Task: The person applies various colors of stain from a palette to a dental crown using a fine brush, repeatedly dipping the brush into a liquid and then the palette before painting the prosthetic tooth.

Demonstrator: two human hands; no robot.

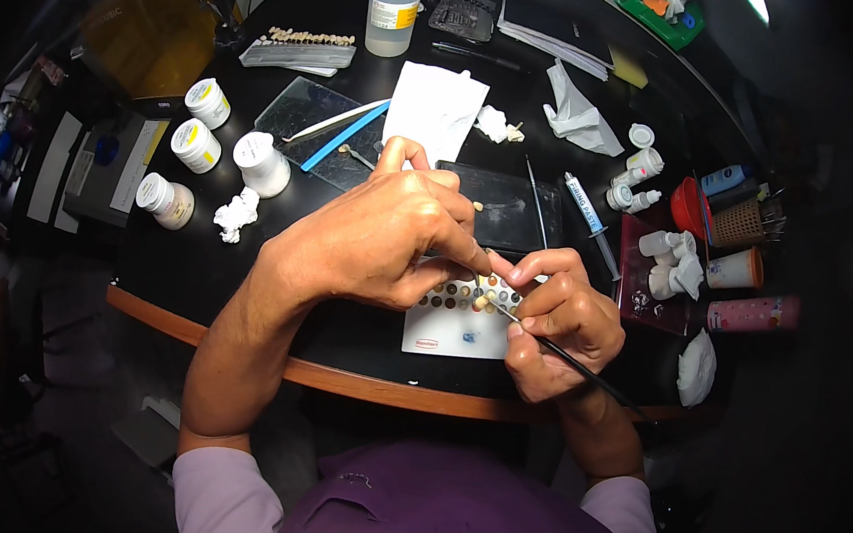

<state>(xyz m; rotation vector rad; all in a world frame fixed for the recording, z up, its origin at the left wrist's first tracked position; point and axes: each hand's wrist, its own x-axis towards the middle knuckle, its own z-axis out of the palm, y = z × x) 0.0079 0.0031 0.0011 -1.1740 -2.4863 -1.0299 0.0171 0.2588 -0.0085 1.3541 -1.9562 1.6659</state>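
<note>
My left hand [389, 234] is closed in a pinch on a thin metal holder [479, 285], much of it hidden by my fingers, with a small ivory tooth-shaped piece [486, 301] at its lower end. My right hand [564, 327] grips a slim black-handled brush [584, 367], whose tip is at the piece. Both hands' fingertips nearly meet over a white palette [441, 336] with rows of coloured wells. Behind them lies a dark flat case [510, 228], with a slender tool [537, 200] and a labelled syringe [592, 224] to the right.
Jars [196, 145] and crumpled tissue [235, 213] sit left. A glass slab [293, 116], white paper [437, 102], liquid bottle [389, 28] and row of tooth samples [298, 51] are behind. Small bottles [637, 173], a red bowl [689, 207] and pink container [751, 312] stand right, inside the wooden table edge [162, 311].
</note>
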